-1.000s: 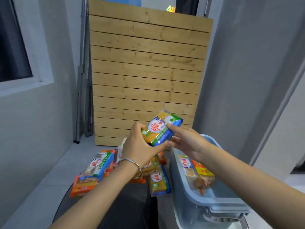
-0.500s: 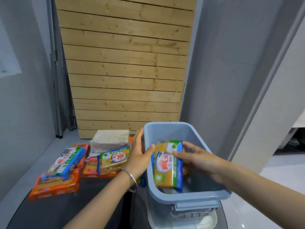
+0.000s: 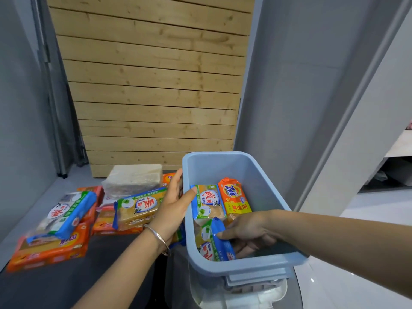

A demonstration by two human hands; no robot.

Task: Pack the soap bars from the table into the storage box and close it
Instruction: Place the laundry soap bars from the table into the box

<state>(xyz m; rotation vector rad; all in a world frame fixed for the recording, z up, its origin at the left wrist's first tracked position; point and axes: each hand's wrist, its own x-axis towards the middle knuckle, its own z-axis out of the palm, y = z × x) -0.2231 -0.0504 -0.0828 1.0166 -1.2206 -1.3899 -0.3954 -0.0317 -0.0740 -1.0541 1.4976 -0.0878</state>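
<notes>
Right hand (image 3: 247,233) is inside the box (image 3: 243,267), fingers closed on a soap bar (image 3: 217,240) standing tilted on edge at the near end, long axis running toward the viewer. Left hand (image 3: 175,207) rests open on the box's left rim. The remaining bars (image 3: 138,207) lie on the surface just left of it, so the left hand is judged nearer for the next pick.

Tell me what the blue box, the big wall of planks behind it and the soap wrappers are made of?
The blue box looks like matte moulded plastic: smooth walls, rounded rolled rim. The plank wall looks like bare, unpainted wood, with knots and grain showing. The wrapper on the Tide soap bar seems to be thin glossy plastic film, with printed colours and crimped ends.
</notes>
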